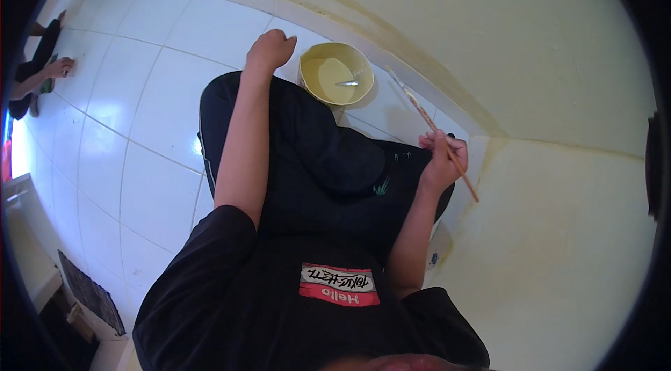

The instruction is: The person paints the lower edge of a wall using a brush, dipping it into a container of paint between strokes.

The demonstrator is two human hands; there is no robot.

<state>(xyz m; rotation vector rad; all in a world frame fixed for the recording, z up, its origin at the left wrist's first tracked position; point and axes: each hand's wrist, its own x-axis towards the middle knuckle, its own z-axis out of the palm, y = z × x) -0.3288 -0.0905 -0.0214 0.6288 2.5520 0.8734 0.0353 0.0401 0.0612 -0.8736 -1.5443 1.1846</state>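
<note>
My right hand [443, 161] holds a thin long-handled paintbrush [419, 107] by its wooden handle. Pale paint coats the ferrule and upper handle, and the bristle end points toward the foot of the wall. On the tiles between my hands stands a round yellowish bucket [310, 91] of pale yellow paint [327, 75]. Something short and silvery [347, 83] shows in the paint; what it is, I cannot tell. My left hand [270, 50] is curled into a loose fist above my knee, just left of the bucket, with nothing visible in it.
A pale wall [524, 46] with a tile skirting [361, 43] runs past the bucket. It meets a side wall [545, 224] on my right, and darker yellowish streaks mark the corner. Another person's hand [60, 67] appears far left on the white tile floor [162, 88]. A dark mat [92, 292] lies lower left.
</note>
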